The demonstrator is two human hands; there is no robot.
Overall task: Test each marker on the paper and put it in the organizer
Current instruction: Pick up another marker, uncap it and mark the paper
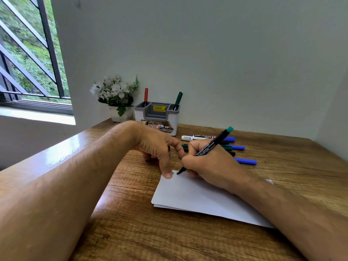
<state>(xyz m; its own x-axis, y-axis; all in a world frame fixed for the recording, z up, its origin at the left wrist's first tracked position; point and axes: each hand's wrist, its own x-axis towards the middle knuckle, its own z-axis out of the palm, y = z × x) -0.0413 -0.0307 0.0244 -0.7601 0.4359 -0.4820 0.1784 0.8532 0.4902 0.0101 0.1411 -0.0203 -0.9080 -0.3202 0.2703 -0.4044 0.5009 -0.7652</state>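
My right hand [209, 164] grips a black marker with a teal end [212, 146], its tip touching the top left corner of the white paper [190, 194] beside a small dark mark. My left hand [156, 146] rests on the table, its thumb pressing the paper's corner; the curled fingers seem to hold something small and dark, mostly hidden. The white and grey organizer [157, 117] stands at the back with a red marker [146, 95] and a green marker [178, 98] upright in it. Several loose markers [235, 147] lie behind my right hand.
A white pot of white flowers [116, 97] stands left of the organizer against the wall. The wooden table [150, 232] ends at a raised edge on the left, below a barred window [28, 53]. A wall closes the right side.
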